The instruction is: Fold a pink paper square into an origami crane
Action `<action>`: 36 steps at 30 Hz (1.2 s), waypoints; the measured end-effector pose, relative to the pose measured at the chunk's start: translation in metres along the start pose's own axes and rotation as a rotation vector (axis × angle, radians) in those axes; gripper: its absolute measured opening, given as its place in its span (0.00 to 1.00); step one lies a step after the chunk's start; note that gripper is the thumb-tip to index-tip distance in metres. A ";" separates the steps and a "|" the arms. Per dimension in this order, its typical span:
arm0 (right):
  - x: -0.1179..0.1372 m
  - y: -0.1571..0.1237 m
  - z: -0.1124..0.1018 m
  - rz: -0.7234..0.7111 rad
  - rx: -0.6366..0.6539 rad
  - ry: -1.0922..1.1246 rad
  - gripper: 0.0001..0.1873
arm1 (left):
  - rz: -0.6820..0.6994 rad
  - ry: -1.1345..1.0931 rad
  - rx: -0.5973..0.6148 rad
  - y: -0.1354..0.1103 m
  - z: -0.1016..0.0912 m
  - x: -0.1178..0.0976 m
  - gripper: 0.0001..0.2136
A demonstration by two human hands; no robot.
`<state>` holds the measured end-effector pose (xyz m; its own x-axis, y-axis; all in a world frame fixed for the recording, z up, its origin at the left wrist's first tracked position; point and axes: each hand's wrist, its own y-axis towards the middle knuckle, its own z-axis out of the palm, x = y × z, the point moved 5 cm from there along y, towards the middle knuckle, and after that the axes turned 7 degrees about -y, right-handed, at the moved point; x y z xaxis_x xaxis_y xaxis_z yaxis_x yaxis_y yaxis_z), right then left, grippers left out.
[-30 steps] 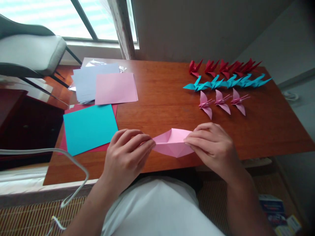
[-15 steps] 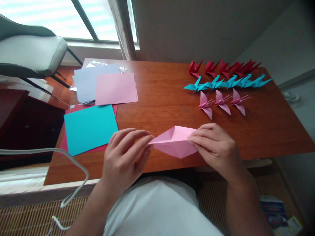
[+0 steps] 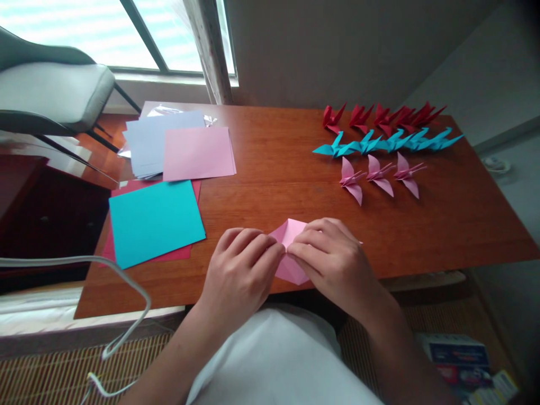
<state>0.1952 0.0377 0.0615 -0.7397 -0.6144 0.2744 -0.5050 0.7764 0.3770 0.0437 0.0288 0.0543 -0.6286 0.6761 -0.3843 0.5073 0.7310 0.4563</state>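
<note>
A partly folded pink paper sits at the near edge of the wooden table. My left hand pinches its left side with curled fingers. My right hand presses on its right side, fingers closed over it, hiding most of the sheet. The two hands nearly touch over the paper. Beyond my right hand lie three finished pink paper cranes.
A row of teal cranes and a row of red cranes lie at the far right. Teal sheet over a red one, pink sheet and lavender stack at left. Grey chair beyond; white cable at lower left.
Both hands have moved together, collapsing the opened pink paper from a wide boat shape into a narrower fold; it now shows only between the fingers.
</note>
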 end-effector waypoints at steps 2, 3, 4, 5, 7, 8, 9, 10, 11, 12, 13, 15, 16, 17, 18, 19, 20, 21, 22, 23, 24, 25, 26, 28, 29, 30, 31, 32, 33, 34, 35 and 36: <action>-0.005 -0.002 -0.001 0.000 0.004 0.007 0.08 | -0.010 0.007 0.000 -0.001 -0.003 0.003 0.04; -0.010 -0.004 -0.002 -0.002 0.004 0.006 0.08 | -0.017 0.012 -0.001 -0.001 -0.005 0.005 0.04; -0.015 -0.007 -0.004 -0.004 0.004 0.001 0.07 | -0.027 0.017 -0.001 -0.002 -0.007 0.008 0.04; -0.020 -0.010 -0.007 -0.007 -0.001 -0.003 0.07 | -0.038 0.024 -0.001 -0.002 -0.009 0.010 0.04; -0.033 -0.016 -0.012 0.011 -0.006 -0.026 0.06 | -0.058 0.045 0.000 -0.003 -0.012 0.015 0.04; -0.039 -0.019 -0.015 0.027 -0.010 -0.036 0.07 | -0.068 0.053 -0.002 -0.003 -0.014 0.018 0.04; -0.045 -0.022 -0.018 0.045 -0.018 -0.043 0.07 | -0.075 0.054 -0.002 -0.004 -0.015 0.019 0.04; -0.050 -0.024 -0.020 0.060 -0.024 -0.046 0.08 | -0.083 0.052 0.001 -0.004 -0.015 0.021 0.04; -0.055 -0.026 -0.021 0.075 -0.029 -0.045 0.08 | -0.087 0.044 0.003 -0.004 -0.015 0.022 0.04; -0.058 -0.028 -0.022 0.084 -0.034 -0.039 0.07 | -0.088 0.035 0.005 -0.005 -0.015 0.022 0.03; -0.061 -0.029 -0.022 0.090 -0.040 -0.029 0.07 | -0.087 0.026 0.010 -0.005 -0.015 0.022 0.03; -0.065 -0.030 -0.023 0.100 -0.052 -0.010 0.07 | -0.089 0.017 0.020 -0.006 -0.013 0.022 0.03; -0.067 -0.031 -0.023 0.106 -0.059 -0.004 0.07 | -0.092 0.018 0.020 -0.006 -0.013 0.022 0.03; -0.068 -0.031 -0.023 0.113 -0.067 -0.001 0.07 | -0.097 0.021 0.024 -0.006 -0.013 0.023 0.03; -0.070 -0.032 -0.023 0.121 -0.076 -0.001 0.07 | -0.103 0.026 0.028 -0.006 -0.012 0.024 0.03; -0.071 -0.032 -0.024 0.127 -0.082 -0.003 0.07 | -0.107 0.032 0.031 -0.007 -0.012 0.025 0.03; -0.072 -0.033 -0.024 0.129 -0.083 -0.001 0.07 | -0.107 0.037 0.034 -0.007 -0.012 0.026 0.04; -0.073 -0.033 -0.025 0.129 -0.079 0.005 0.07 | -0.104 0.040 0.040 -0.007 -0.012 0.027 0.04; -0.074 -0.033 -0.025 0.130 -0.072 0.013 0.07 | -0.100 0.045 0.044 -0.008 -0.012 0.028 0.04; -0.075 -0.034 -0.025 0.132 -0.064 0.021 0.07 | -0.097 0.052 0.045 -0.008 -0.013 0.029 0.05; -0.077 -0.035 -0.025 0.138 -0.060 0.027 0.07 | -0.096 0.059 0.044 -0.009 -0.013 0.031 0.05; -0.080 -0.036 -0.026 0.148 -0.061 0.030 0.07 | -0.099 0.067 0.042 -0.010 -0.014 0.032 0.05; -0.083 -0.037 -0.026 0.164 -0.066 0.030 0.07 | -0.104 0.074 0.040 -0.011 -0.014 0.034 0.04; -0.089 -0.040 -0.025 0.218 -0.083 0.032 0.06 | -0.115 0.076 0.039 -0.012 -0.015 0.037 0.04; -0.093 -0.043 -0.023 0.269 -0.099 0.045 0.05 | -0.119 0.074 0.041 -0.013 -0.015 0.038 0.04; -0.098 -0.046 -0.021 0.338 -0.117 0.083 0.04 | -0.120 0.072 0.041 -0.013 -0.014 0.038 0.04; -0.101 -0.049 -0.017 0.418 -0.135 0.145 0.04 | -0.119 0.072 0.040 -0.013 -0.014 0.038 0.04; -0.104 -0.052 -0.011 0.508 -0.150 0.245 0.07 | -0.120 0.071 0.038 -0.013 -0.013 0.038 0.04; -0.105 -0.055 -0.004 0.584 -0.151 0.379 0.13 | -0.121 0.070 0.036 -0.014 -0.013 0.038 0.05; -0.104 -0.057 0.004 0.628 -0.144 0.512 0.18 | -0.123 0.067 0.034 -0.014 -0.012 0.038 0.04; -0.100 -0.057 0.012 0.650 -0.133 0.617 0.21 | -0.124 0.062 0.035 -0.014 -0.011 0.038 0.04; -0.097 -0.056 0.018 0.665 -0.142 0.682 0.23 | -0.123 0.055 0.036 -0.014 -0.010 0.038 0.04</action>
<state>0.2873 0.0558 -0.0021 -0.4148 -0.0388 0.9091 0.0156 0.9986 0.0497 0.0068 0.0431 0.0417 -0.7184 0.5758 -0.3905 0.4444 0.8116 0.3792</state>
